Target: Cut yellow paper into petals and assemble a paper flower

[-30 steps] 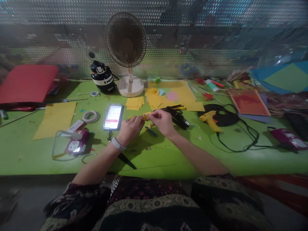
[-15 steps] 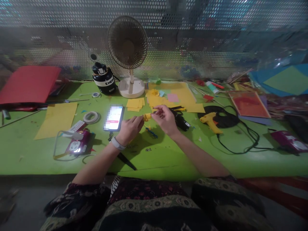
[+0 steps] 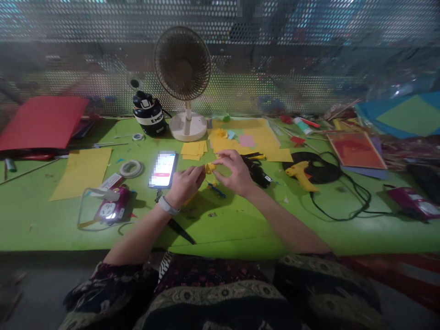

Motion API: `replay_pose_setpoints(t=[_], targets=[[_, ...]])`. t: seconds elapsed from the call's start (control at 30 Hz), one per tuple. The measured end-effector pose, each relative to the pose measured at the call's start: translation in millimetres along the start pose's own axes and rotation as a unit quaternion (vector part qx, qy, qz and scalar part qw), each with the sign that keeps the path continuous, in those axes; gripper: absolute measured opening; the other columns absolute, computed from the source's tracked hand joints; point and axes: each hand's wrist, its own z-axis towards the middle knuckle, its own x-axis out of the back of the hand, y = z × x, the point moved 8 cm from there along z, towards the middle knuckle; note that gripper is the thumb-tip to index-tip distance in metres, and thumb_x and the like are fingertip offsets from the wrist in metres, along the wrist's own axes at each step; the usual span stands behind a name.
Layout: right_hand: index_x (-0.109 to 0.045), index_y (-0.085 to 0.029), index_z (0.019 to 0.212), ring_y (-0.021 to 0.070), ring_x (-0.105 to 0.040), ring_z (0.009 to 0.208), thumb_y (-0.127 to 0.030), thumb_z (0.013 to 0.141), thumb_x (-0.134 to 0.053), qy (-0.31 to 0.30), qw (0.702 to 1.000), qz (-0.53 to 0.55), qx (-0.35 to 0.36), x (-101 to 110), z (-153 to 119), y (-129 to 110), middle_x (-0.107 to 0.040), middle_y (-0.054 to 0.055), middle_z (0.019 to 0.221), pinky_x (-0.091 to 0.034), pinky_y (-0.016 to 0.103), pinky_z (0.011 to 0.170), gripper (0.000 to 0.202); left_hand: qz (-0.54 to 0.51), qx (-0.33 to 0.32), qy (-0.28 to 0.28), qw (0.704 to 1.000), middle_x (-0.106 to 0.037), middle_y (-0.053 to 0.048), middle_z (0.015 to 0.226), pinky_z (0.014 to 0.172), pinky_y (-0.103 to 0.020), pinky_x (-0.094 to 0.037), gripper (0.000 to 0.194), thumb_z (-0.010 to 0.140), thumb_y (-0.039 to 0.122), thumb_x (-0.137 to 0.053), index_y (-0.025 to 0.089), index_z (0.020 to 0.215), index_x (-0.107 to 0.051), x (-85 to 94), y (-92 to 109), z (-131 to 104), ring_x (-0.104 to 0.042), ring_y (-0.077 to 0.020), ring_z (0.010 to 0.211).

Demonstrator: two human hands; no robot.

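My left hand [image 3: 187, 184], with a pale band at its wrist, is closed on a small folded yellow paper piece [image 3: 209, 168] that looks like a flower. To the right of it is my right hand [image 3: 235, 173], thumb and forefinger apart around the piece's right edge; whether the fingertips touch it I cannot tell. A small blue twisted strip [image 3: 217, 190] lies on the table below the hands. Small yellow paper squares [image 3: 193, 149] sit just beyond my left hand. Behind my right hand is a dark object with a label [image 3: 261, 176], partly hidden.
A lit phone [image 3: 162, 170] and a white tape roll [image 3: 131, 168] lie at left, near a purple power strip [image 3: 115, 206]. A fan [image 3: 188, 126] and dark bottle [image 3: 150, 117] stand behind. The yellow glue gun [image 3: 302, 176] with its black cord lies on the right.
My right thumb and forefinger have spread from a near pinch to sit apart around the yellow piece. The left hand has stayed in place, still holding it.
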Motion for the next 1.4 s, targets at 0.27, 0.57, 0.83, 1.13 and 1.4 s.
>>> replay_pose_setpoints(t=[0.27, 0.57, 0.83, 1.13, 1.4], targets=[[-0.068, -0.024, 0.100, 0.0284, -0.055, 0.122, -0.029, 0.091, -0.063, -0.026, 1.000, -0.004, 0.015, -6, -1, 3, -0.059, 0.009, 0.128, -0.046, 0.053, 0.104, 0.011, -0.022, 0.035, -0.028, 0.999, -0.072, -0.005, 0.076, 0.049, -0.021, -0.039, 0.023, 0.098, 0.030, -0.049, 0.016, 0.098, -0.068, -4.6, -6, -1, -0.061, -0.0114, 0.057], [-0.070, -0.026, 0.097, 0.0280, -0.058, 0.118, -0.031, 0.092, -0.063, -0.051, 0.999, 0.010, -0.016, -8, 1, 5, -0.063, 0.008, 0.125, -0.046, 0.054, 0.102, 0.010, -0.021, 0.023, -0.012, 0.999, -0.074, -0.005, 0.078, 0.047, -0.022, -0.037, 0.022, 0.097, 0.029, -0.050, 0.016, 0.096, -0.068, -2.2, -4, 0, -0.062, -0.0112, 0.055], [-0.071, -0.026, 0.094, 0.0267, -0.059, 0.115, -0.030, 0.091, -0.063, -0.044, 0.999, -0.001, -0.004, -8, -1, 3, -0.065, 0.007, 0.122, -0.048, 0.050, 0.100, 0.009, -0.048, 0.049, -0.021, 0.997, -0.074, -0.007, 0.079, 0.047, -0.021, -0.039, 0.021, 0.096, 0.030, -0.052, 0.016, 0.096, -0.068, -3.1, -8, 0, -0.063, -0.0114, 0.057], [-0.071, -0.026, 0.093, 0.0265, -0.059, 0.113, -0.027, 0.090, -0.064, -0.044, 0.999, -0.006, -0.002, -10, -1, 2, -0.065, 0.007, 0.121, -0.048, 0.051, 0.099, 0.007, -0.052, 0.037, -0.010, 0.998, -0.075, -0.006, 0.079, 0.048, -0.020, -0.042, 0.019, 0.095, 0.027, -0.053, 0.015, 0.095, -0.069, -0.5, -6, 1, -0.065, -0.0121, 0.059], [-0.071, -0.025, 0.093, 0.0280, -0.059, 0.114, -0.027, 0.091, -0.063, -0.048, 0.999, 0.013, -0.011, -11, -1, 4, -0.066, 0.008, 0.121, -0.046, 0.053, 0.101, 0.009, -0.067, 0.054, -0.014, 0.996, -0.075, -0.007, 0.081, 0.050, -0.019, -0.046, 0.018, 0.094, 0.027, -0.055, 0.016, 0.095, -0.070, -2.6, -9, 0, -0.067, -0.0120, 0.061]])
